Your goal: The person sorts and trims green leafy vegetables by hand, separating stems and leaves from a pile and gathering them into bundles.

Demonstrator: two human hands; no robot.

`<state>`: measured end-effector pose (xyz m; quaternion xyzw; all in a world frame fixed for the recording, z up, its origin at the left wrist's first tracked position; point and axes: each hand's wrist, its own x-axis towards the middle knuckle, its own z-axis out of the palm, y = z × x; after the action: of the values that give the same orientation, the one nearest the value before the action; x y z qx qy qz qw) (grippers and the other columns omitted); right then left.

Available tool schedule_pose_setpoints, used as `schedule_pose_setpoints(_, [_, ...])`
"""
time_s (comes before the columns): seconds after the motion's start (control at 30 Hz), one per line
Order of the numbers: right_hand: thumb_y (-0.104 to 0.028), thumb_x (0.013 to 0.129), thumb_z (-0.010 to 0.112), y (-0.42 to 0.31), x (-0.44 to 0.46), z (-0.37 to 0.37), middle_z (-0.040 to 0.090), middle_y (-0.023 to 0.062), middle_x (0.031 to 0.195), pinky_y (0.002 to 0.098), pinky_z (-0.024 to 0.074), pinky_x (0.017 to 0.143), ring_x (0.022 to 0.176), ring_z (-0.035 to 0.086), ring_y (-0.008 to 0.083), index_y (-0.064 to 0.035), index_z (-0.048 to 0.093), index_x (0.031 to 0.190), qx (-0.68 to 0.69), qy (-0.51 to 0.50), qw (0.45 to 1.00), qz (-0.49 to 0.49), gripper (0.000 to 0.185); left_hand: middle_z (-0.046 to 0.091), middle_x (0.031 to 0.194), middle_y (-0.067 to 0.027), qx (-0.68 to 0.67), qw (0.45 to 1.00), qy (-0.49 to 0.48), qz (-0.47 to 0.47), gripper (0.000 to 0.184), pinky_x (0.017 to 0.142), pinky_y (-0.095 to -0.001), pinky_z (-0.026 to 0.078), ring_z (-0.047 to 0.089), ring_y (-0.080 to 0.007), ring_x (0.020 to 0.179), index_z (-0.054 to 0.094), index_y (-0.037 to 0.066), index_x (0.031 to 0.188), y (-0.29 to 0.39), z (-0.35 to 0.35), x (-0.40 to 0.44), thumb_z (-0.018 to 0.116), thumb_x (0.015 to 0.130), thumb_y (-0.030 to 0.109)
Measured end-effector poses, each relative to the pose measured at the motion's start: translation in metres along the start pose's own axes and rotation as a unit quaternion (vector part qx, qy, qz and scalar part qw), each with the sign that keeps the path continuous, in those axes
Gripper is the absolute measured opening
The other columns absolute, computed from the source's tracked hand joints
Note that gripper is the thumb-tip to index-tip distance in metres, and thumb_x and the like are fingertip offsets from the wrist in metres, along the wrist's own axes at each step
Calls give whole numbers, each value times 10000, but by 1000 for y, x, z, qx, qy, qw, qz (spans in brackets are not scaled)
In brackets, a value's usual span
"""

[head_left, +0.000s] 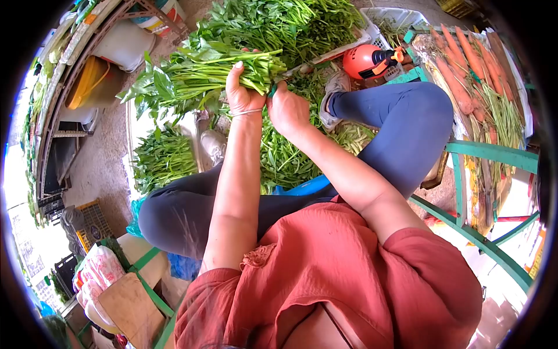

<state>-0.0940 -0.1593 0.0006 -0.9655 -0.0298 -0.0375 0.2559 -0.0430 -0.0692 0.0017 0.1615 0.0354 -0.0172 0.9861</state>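
Observation:
My left hand (244, 98) is wrapped around a bunch of leafy greens (200, 78), its thumb on top of the long green stems. The leaves point left and the stem ends point right. Close beside the stem ends, my right hand (289, 110) is closed, thumb against the fingers. A small dark teal bit shows at its fingertips; what it is I cannot make out. Below both hands, loose greens (285, 154) lie in a heap between my legs. More greens (165, 157) are piled at the left, and a large leafy pile (279, 26) rises beyond the hands.
An orange-red spray bottle (361, 61) stands near my right foot. Carrots (459, 75) lie on a green-framed stand at the right. A white crate (398, 20) is behind the bottle. Along the left are a metal shelf (64, 75) and a yellow bucket (90, 84).

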Motion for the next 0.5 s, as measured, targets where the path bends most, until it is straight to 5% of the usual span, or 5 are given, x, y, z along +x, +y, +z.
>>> schedule_pose_setpoints(0.07, [-195,782,477,15,2,33,578,165,555,416,473,582,561,596,323,34,480,833,55,-34,988,143,234,546,1033,-146,-18,1000,-12,-1,407,900,-419,402,517,-276,980,482,1,1089,1,4,-3,576,722,149])
schedule_pose_setpoints(0.1, [-212,813,430,27,4,38,577,165,553,399,476,623,577,601,316,57,497,829,126,-209,948,204,278,546,1033,-146,-18,1000,-15,0,407,900,-419,402,517,-276,980,482,1,1089,2,6,-4,576,722,149])
schedule_pose_setpoints(0.3, [-216,832,452,20,-32,17,559,176,553,442,444,491,516,563,349,30,476,814,94,3,994,55,247,493,1137,-189,14,998,-56,-3,459,970,-444,329,461,-283,1085,445,-30,1143,5,2,-2,542,728,141])
schedule_pose_setpoints(0.5, [-200,800,486,-2,-11,-20,555,191,563,439,443,463,505,558,351,13,482,831,60,20,998,-6,215,520,1096,-138,70,994,-81,-7,437,937,-446,384,460,-267,1096,442,-38,1139,8,-4,-5,540,726,64])
